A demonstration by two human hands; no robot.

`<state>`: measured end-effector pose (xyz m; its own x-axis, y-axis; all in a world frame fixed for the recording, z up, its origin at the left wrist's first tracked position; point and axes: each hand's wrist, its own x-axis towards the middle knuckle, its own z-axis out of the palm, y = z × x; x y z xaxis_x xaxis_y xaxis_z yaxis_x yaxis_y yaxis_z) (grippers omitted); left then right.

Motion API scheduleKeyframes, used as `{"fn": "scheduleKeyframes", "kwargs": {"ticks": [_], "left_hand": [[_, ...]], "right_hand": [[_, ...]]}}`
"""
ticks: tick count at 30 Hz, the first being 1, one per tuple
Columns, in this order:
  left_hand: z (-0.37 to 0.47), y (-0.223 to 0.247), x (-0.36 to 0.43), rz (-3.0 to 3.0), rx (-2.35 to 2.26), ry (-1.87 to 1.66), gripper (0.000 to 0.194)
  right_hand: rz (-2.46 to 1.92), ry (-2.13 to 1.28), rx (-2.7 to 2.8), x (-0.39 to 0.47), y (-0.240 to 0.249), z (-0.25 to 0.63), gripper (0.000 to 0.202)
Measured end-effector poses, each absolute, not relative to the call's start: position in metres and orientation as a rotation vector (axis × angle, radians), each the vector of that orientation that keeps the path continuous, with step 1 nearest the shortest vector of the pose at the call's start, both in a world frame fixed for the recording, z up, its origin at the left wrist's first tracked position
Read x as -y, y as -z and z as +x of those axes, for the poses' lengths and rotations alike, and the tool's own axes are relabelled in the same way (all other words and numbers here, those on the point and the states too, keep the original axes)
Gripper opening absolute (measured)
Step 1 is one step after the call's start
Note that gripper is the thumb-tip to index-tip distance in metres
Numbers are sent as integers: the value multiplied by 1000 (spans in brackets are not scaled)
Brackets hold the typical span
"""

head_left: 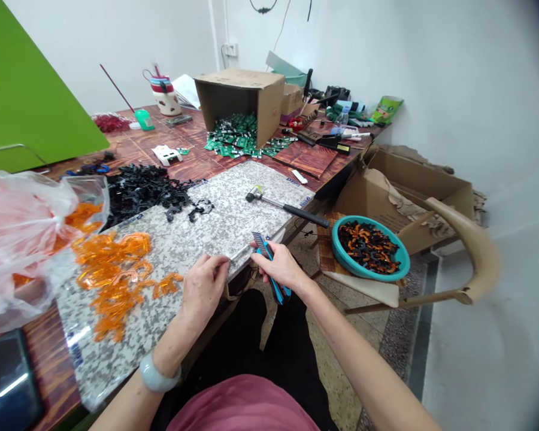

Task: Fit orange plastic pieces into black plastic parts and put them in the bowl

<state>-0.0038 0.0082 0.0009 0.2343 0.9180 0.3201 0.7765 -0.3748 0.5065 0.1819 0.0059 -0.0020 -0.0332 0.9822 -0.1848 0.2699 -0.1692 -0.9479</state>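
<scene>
At the near edge of the speckled grey board (233, 185), my right hand (284, 263) is closed around a blue utility knife (277, 291). Its segmented blade sticks out past my fingers, pointing up and away. My left hand (204, 284) is pinched at the same edge, just left of the knife. A thin, clear-looking strip runs between the two hands, but what the left fingertips hold is too small to make out. Translucent orange plastic pieces (112, 263) are heaped left of my left hand. Beyond them lies a pile of black plastic pieces (139, 188).
A rubber-headed hammer (287, 206) lies on the board, its handle overhanging the edge. On a chair at right, a turquoise basin (402, 263) holds mixed black and orange pieces. Green circuit boards (233, 134) spill from a cardboard box (269, 108). Plastic bags (22, 221) sit left.
</scene>
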Motion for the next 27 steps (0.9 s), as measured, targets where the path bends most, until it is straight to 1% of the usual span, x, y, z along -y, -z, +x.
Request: {"fn": "scheduleKeyframes", "kwargs": {"ticks": [16,27], "left_hand": [[-4,-2,-10,2269,-1600,-811,29],[-4,-2,-10,2271,-1587,-809,26]], "right_hand": [[-1485,-1275,1346,-5,0,182,36],[-1513,-1239,1386,-4,1,180,35]]}}
